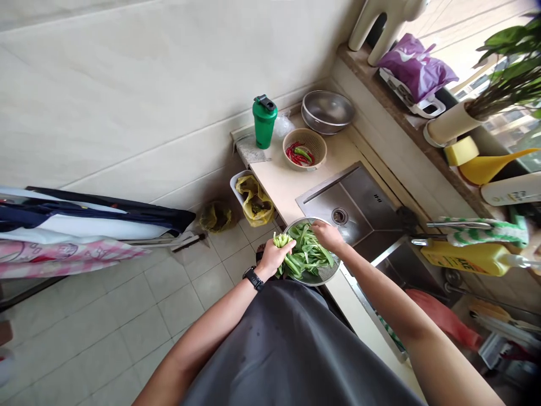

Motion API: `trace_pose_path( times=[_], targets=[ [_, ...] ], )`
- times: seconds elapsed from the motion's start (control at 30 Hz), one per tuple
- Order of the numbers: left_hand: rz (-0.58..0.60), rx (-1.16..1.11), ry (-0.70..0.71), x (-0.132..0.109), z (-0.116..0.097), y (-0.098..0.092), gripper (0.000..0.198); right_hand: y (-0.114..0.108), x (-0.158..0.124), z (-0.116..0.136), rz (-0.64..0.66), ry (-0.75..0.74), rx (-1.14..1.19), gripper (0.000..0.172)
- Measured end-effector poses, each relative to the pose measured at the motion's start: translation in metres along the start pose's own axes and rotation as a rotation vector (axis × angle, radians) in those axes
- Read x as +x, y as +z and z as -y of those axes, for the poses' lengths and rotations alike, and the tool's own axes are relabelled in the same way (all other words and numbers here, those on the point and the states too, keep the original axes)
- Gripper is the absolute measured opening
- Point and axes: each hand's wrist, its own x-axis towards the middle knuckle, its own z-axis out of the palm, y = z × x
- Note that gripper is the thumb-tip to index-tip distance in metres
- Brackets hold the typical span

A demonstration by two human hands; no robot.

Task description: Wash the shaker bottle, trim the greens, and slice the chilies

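Greens [310, 256] are lying in a metal colander [333, 272], which is sitting at the front edge of the tabletop [279, 181], just beside the sink [357, 197] and close against the person's body. The left hand [275, 256] is hanging over the colander's outer rim, and its fingers are closing fully around a bundle of green stems [281, 241]; the cut ends are sticking up out of the fist. A black watch [253, 278] is sitting on that wrist. The right hand [327, 235] is resting on the leaves at the side of the colander nearest the sink. Its fingers are bending down into the greens, but I cannot tell whether they are gripping anything, because the leaves are hiding the fingertips. Further along the tabletop, toward its far end, a woven basket [315, 141] is holding red and green chillies [299, 155]. A green bottle [264, 121] is standing upright in the far corner by the wall, and a steel bowl [328, 111] is sitting near the basket. On the floor under the tabletop's end, a bin with a yellow bag [253, 202] is standing.
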Motion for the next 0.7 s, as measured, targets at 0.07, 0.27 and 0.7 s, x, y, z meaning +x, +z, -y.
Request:
trace_pose_path(
  times=[0.07, 0.27, 0.7],
  targets=[
    [0.008, 0.042, 0.002, 0.002, 0.000, 0.004, 0.045, 0.012, 0.003, 0.003, 0.005, -0.044, -0.121, 0.039],
    [0.064, 0.242, 0.037, 0.008, -0.011, 0.004, 0.038, 0.011, 0.008, 0.007, -0.009, -0.115, -0.197, 0.027],
    [0.423, 0.718, 0.411, 0.023, -0.077, 0.022, 0.015, -0.080, -0.049, 0.029, -0.026, -0.284, 0.494, 0.026]
  ],
)
